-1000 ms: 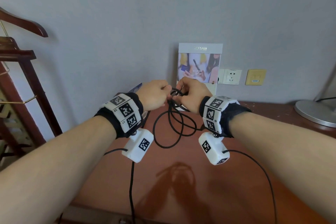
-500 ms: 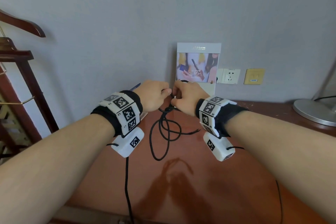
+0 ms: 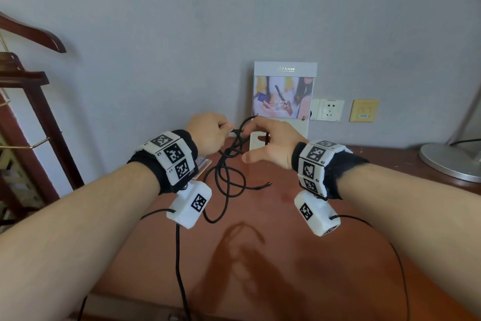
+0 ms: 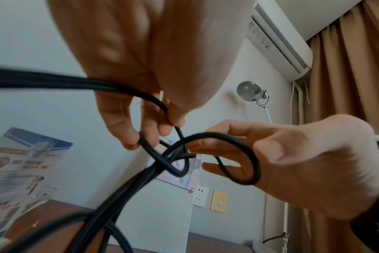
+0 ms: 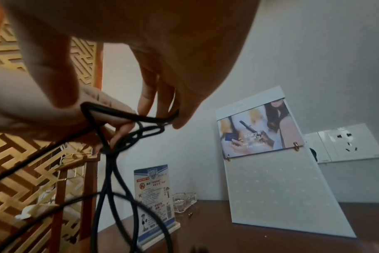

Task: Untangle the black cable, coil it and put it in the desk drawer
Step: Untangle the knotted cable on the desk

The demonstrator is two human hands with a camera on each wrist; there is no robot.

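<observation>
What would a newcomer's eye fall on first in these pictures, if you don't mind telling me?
Two hands raised over the brown desk, working a knotted black cable: the left hand pinches strands, and a loop lies round the right hand fingers. Behind them a white display card leans on the wall.

We wear black wristbands point(image 3: 346, 167) with white marker blocks point(image 3: 173, 152). A white camera box point(image 3: 189, 203) hangs under each wrist. Thin black leads point(image 3: 395, 255) trail back from the boxes.
</observation>
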